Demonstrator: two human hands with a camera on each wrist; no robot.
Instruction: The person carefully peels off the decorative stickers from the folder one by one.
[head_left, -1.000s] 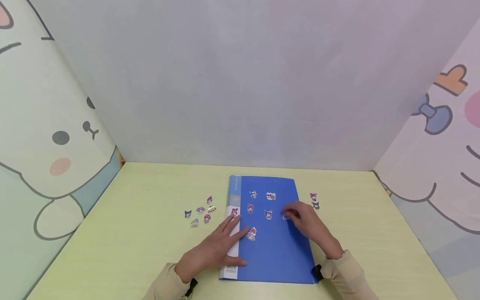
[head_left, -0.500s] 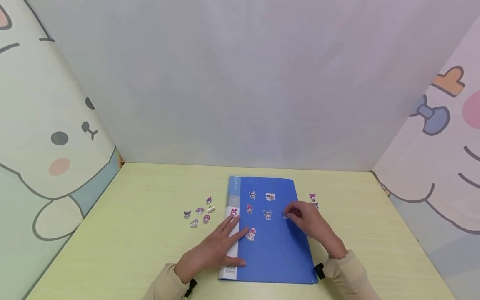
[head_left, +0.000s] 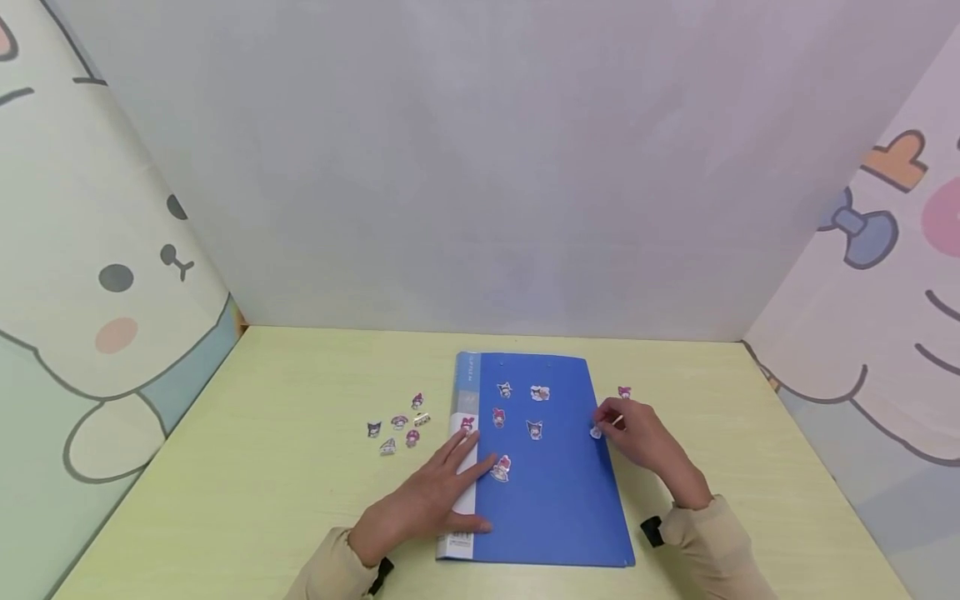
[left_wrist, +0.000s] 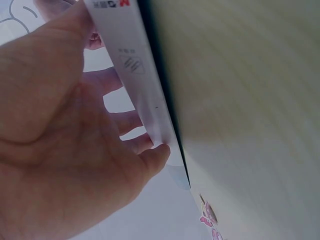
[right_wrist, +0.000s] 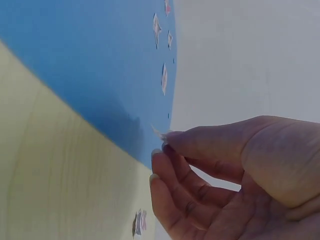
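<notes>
On the yellow table [head_left: 300,483], my left hand [head_left: 427,500], fingers spread on the blue folder [head_left: 555,500], should press it still, and my right hand [head_left: 636,435], pinching a sticker [head_left: 596,432] near the folder's right edge, should squeeze softly.

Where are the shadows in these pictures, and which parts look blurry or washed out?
Right wrist view: soft shadow on the blue folder near the right hand, the pinched sticker pale and indistinct; left wrist view: dim and hazy, the tabletop soft; head view: fairly even light, a faint pinkish tint on the backdrop.
</notes>
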